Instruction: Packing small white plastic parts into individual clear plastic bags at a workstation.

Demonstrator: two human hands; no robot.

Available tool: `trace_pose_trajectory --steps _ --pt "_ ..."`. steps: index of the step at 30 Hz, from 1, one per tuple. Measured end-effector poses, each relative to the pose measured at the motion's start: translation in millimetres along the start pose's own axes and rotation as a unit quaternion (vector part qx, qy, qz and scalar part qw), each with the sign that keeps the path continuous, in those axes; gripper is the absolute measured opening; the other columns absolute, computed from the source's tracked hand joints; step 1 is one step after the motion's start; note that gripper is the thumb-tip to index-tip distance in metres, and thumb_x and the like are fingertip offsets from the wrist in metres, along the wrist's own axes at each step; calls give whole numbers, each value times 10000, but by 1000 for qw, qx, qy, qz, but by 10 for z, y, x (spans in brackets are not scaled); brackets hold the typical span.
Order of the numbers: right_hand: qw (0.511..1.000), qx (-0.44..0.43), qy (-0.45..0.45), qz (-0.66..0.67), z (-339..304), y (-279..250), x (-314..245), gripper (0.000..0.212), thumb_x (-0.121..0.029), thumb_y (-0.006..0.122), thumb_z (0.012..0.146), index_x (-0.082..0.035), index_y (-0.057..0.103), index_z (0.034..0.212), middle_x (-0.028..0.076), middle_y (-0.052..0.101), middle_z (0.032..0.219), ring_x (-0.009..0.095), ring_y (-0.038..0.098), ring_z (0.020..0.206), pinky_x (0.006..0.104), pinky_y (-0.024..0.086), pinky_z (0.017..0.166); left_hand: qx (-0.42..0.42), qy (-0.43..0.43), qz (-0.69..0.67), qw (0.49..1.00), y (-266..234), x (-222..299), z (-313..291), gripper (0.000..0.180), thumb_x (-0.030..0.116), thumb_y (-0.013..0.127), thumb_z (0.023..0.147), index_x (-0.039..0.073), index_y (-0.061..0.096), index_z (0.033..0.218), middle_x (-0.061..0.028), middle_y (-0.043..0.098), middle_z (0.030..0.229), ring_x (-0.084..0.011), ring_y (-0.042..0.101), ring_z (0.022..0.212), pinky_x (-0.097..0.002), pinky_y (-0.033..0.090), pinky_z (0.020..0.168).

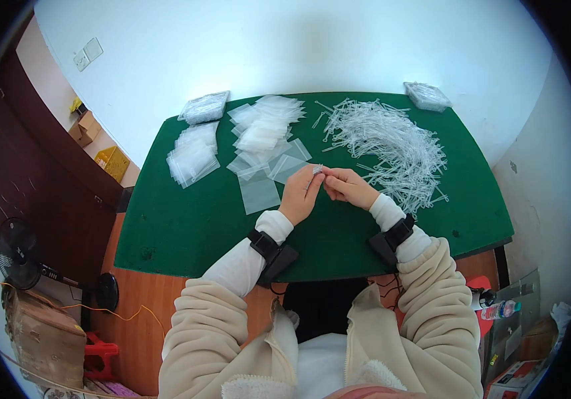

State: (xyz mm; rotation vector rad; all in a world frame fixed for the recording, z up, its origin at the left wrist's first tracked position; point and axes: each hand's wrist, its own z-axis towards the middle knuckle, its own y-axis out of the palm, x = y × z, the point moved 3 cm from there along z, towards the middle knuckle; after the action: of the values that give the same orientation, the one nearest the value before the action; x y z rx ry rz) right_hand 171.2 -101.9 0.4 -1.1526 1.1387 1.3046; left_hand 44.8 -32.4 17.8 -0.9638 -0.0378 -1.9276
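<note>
My left hand [300, 194] is closed around a small bunch of clear plastic sticks [317, 169], whose ends show above the thumb and forefinger. Close against it, my right hand [352, 187] has its fingers pinched together at the same bunch; whether it grips a stick of its own is hidden. To the right lies a big loose pile of clear plastic sticks [392, 146], thin with small looped ends. Flat clear plastic bags [262, 133] are heaped left of my hands, and one single bag [259, 193] lies nearest my left hand.
Another stack of clear bags [192, 159] is farther left on the green table [185, 233]. Wrapped packs stand at the back left [205, 108] and back right [427, 96], near the white wall. A fan [19, 253] and a cardboard box [42, 332] are on the left; a bottle [498, 310] is at right.
</note>
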Motion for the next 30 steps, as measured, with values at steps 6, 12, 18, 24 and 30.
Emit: trace_pose_trajectory --steps 6,12,18,24,30 --pt "999 7 20 -47 22 -87 75 184 -246 481 916 -81 526 984 -7 510 658 31 394 524 164 292 447 -18 19 -13 1000 14 2 5 139 94 480 873 11 577 930 -140 590 840 -310 571 759 -327 453 676" --pt "998 17 13 -55 14 -67 48 154 -239 489 911 -86 510 915 -2 524 654 27 397 511 161 292 443 -22 26 -12 999 9 23 6 146 92 476 874 16 583 938 -139 592 838 -308 573 761 -328 454 678" --pt "999 17 3 -47 11 -109 75 156 -233 517 893 -83 506 934 2 536 671 30 417 521 173 310 448 -22 16 -9 1000 29 19 7 143 91 478 873 13 582 932 -141 595 839 -309 575 759 -330 455 677" --pt "958 116 -19 -260 -4 -169 -130 152 -161 597 812 -42 542 887 27 550 720 113 537 673 247 437 624 -68 1 61 996 36 -184 -52 142 102 479 875 -5 568 901 -137 605 825 -292 587 754 -335 457 676" --pt "743 270 -188 -582 -128 -490 -2 112 -94 592 740 -58 597 846 69 578 805 222 577 797 339 462 724 -189 -98 -18 977 173 -197 -72 178 126 466 889 -5 584 907 -118 625 840 -241 604 789 -308 459 728"
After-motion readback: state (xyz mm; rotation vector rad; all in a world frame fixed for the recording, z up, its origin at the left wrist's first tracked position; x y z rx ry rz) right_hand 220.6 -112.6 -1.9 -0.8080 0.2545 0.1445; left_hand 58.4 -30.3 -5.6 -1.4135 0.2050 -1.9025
